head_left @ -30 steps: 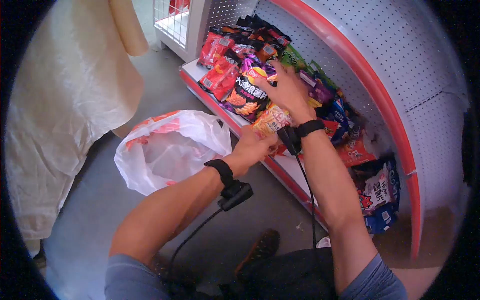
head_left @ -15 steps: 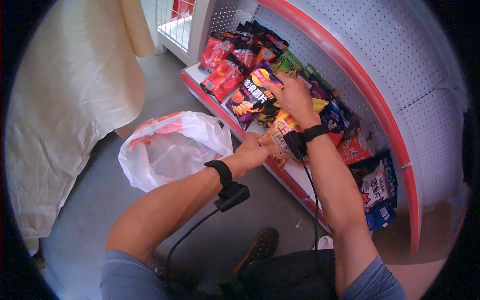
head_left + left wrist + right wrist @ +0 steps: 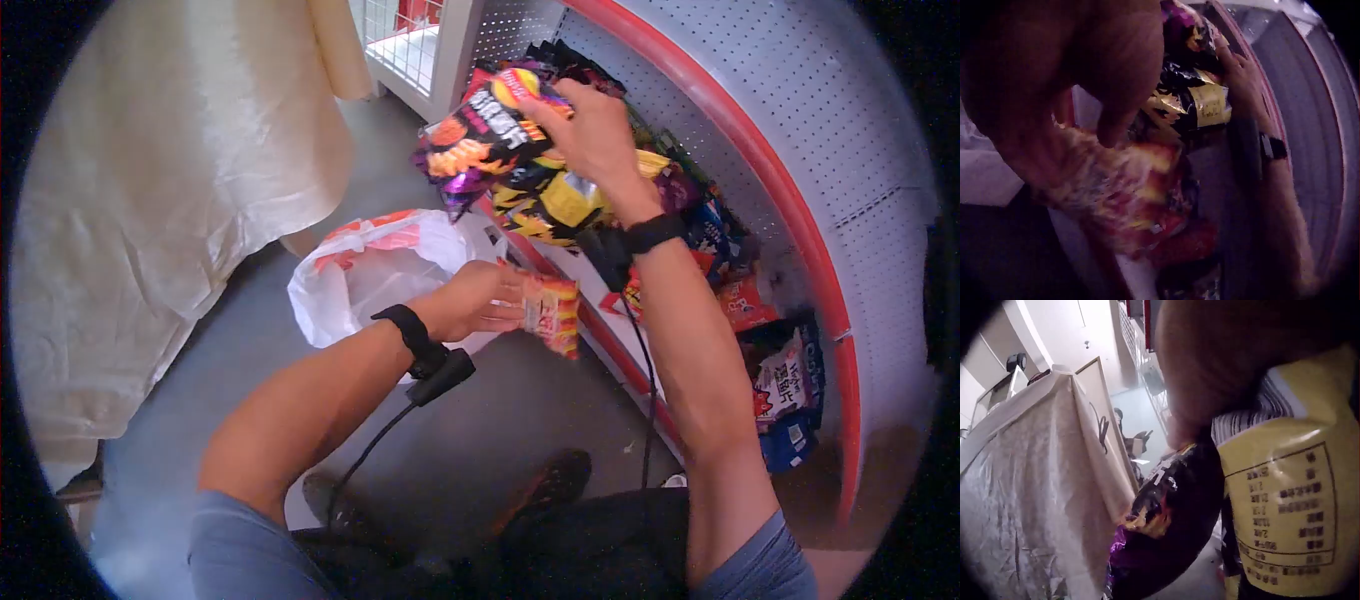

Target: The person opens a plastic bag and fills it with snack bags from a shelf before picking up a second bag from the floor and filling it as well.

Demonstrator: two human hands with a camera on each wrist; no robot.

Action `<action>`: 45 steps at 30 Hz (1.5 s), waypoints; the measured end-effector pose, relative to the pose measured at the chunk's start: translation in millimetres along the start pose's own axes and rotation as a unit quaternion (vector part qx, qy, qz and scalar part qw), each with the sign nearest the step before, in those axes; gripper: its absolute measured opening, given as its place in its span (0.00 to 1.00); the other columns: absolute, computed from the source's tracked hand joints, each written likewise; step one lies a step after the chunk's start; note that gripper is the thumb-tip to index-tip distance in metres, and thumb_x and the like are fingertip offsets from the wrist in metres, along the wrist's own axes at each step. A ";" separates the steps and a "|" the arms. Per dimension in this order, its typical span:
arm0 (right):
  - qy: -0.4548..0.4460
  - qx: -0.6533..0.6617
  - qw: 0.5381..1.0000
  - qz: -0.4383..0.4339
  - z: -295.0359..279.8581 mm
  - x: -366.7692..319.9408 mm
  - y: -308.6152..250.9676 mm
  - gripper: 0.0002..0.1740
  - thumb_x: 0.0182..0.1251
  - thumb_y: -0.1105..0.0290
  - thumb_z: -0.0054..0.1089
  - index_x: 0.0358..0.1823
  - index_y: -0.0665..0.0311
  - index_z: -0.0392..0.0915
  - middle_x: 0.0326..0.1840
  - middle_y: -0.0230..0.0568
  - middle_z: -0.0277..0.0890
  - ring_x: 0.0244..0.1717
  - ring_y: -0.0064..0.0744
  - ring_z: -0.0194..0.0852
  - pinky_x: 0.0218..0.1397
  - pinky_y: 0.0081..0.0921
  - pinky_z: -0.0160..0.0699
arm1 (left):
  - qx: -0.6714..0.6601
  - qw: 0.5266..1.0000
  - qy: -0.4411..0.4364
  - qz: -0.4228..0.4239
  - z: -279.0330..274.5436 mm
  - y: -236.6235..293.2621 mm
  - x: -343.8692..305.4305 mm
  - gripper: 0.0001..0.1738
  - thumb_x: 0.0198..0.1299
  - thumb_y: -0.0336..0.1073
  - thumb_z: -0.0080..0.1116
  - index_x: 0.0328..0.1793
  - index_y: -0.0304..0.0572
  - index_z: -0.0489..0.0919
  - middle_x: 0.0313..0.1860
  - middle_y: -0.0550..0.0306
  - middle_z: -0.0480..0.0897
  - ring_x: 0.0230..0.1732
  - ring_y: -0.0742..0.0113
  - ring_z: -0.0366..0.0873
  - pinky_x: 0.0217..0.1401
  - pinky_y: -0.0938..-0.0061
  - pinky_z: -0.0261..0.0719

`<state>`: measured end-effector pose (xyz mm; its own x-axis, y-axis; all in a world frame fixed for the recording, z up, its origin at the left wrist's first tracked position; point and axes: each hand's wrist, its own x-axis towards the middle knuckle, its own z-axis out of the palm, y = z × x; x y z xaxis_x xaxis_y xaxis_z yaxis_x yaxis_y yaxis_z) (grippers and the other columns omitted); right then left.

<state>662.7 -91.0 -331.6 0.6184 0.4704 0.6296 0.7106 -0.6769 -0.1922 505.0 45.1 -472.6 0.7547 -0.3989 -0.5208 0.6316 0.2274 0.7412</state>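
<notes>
In the head view my right hand (image 3: 600,145) grips a black and purple bag of potato chips (image 3: 490,130) by its upper right edge, raised over the shelf front. A black and yellow snack bag (image 3: 560,205) hangs beneath the same hand; its printed yellow back panel (image 3: 1285,512) fills the right of the right wrist view. My left hand (image 3: 470,300) pinches a red and yellow snack bag (image 3: 553,315) between thumb and fingers. That packet looks blurred in the left wrist view. Close behind the left hand, a white plastic carrier bag (image 3: 325,300) stands on the floor with its mouth spread.
More snack bags (image 3: 745,300) lie along the low white shelf with a red front edge (image 3: 625,365). A perforated panel (image 3: 760,100) backs it. Beige cloth (image 3: 200,150) hangs at the left, and a white wire-mesh rack (image 3: 405,50) stands beyond the shelf.
My right hand has lifted the black chip bag and the black and yellow bag off the shelf. The left hand has drawn the red and yellow packet left, toward the carrier bag.
</notes>
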 end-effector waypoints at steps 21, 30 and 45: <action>-0.324 0.044 0.945 0.006 118.8 -56.6 -100.5 0.27 0.72 0.44 0.64 0.46 0.65 0.85 0.43 0.59 0.87 0.49 0.62 0.86 0.50 0.58 0.83 | 0.637 0.596 0.486 0.057 -177.1 -29.3 -114.1 0.37 0.55 0.35 0.73 0.73 0.49 0.76 0.67 0.34 0.78 0.74 0.40 0.73 0.75 0.48 0.73; -0.219 0.218 0.943 0.125 171.6 -90.4 -118.5 0.23 0.72 0.48 0.64 0.50 0.63 0.81 0.44 0.55 0.87 0.49 0.58 0.87 0.50 0.51 0.81 | 0.488 0.684 0.475 0.263 -212.0 -10.5 -68.1 0.31 0.62 0.34 0.66 0.72 0.37 0.75 0.62 0.36 0.82 0.68 0.38 0.78 0.72 0.53 0.75; -0.465 0.099 0.877 0.078 180.0 -120.1 -67.9 0.18 0.71 0.55 0.64 0.50 0.62 0.80 0.45 0.52 0.88 0.48 0.54 0.88 0.52 0.47 0.83 | 0.532 0.651 0.497 0.214 -193.3 -3.5 -74.7 0.24 0.65 0.37 0.66 0.68 0.47 0.81 0.69 0.38 0.77 0.69 0.36 0.75 0.71 0.50 0.77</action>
<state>600.7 0.4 -529.6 0.6542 0.7013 -0.2830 0.5810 -0.7056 -0.4057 480.6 245.8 -518.2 0.8972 0.3909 0.2055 0.2441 -0.8268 0.5068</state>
